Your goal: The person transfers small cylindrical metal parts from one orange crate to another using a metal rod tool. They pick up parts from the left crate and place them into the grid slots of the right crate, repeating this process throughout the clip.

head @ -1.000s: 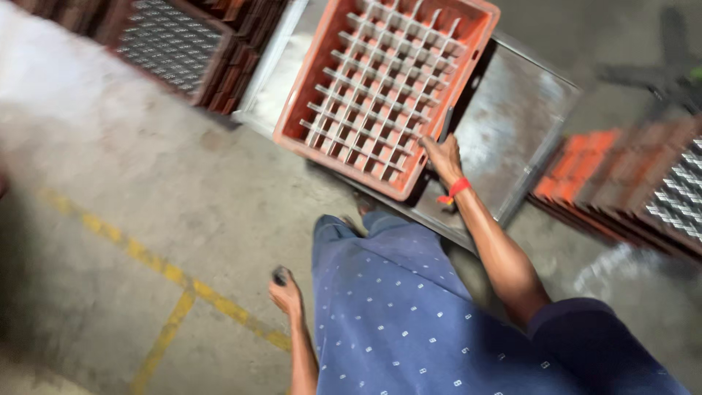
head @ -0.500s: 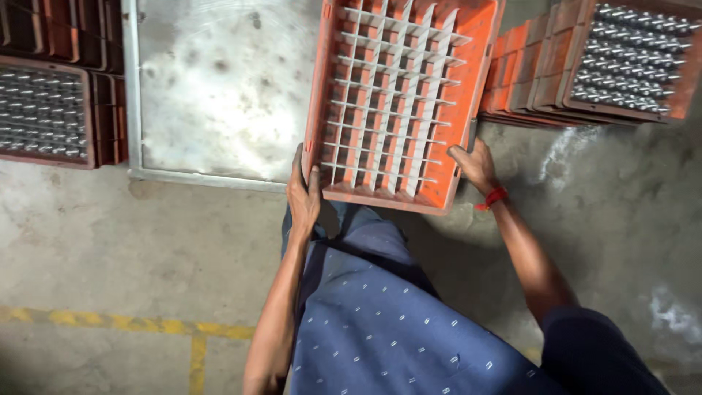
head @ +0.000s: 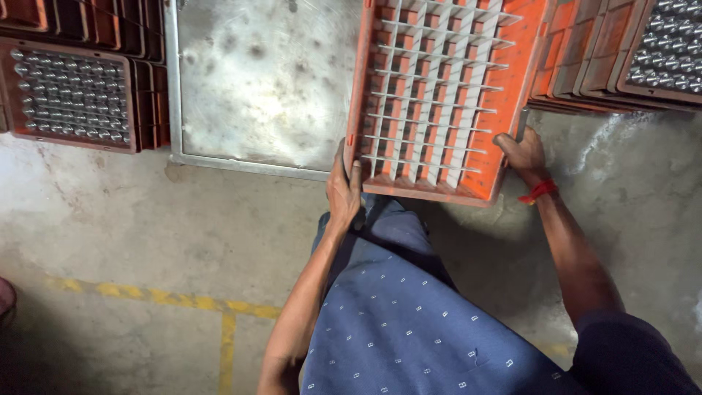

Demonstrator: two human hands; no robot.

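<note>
An orange plastic crate (head: pixel 521 88) with a white divider grid inside is held in front of me, above the floor. My left hand (head: pixel 342 192) grips its near left corner. My right hand (head: pixel 522 153), with a red band at the wrist, grips its near right corner. The grid cells look empty. Below the crate I see my blue dotted shirt and dark trousers.
A scuffed metal plate (head: pixel 263 80) lies on the concrete floor to the left. A crate filled with shiny metal parts (head: pixel 69 95) sits at far left, another (head: pixel 669 44) on stacked orange crates (head: pixel 578 58) at right. Yellow floor lines (head: pixel 183 301) run near my feet.
My left hand rose from my side and took the crate's left corner. The crate now sits squarer before me, with both hands on it; the view has swung over the plate.
</note>
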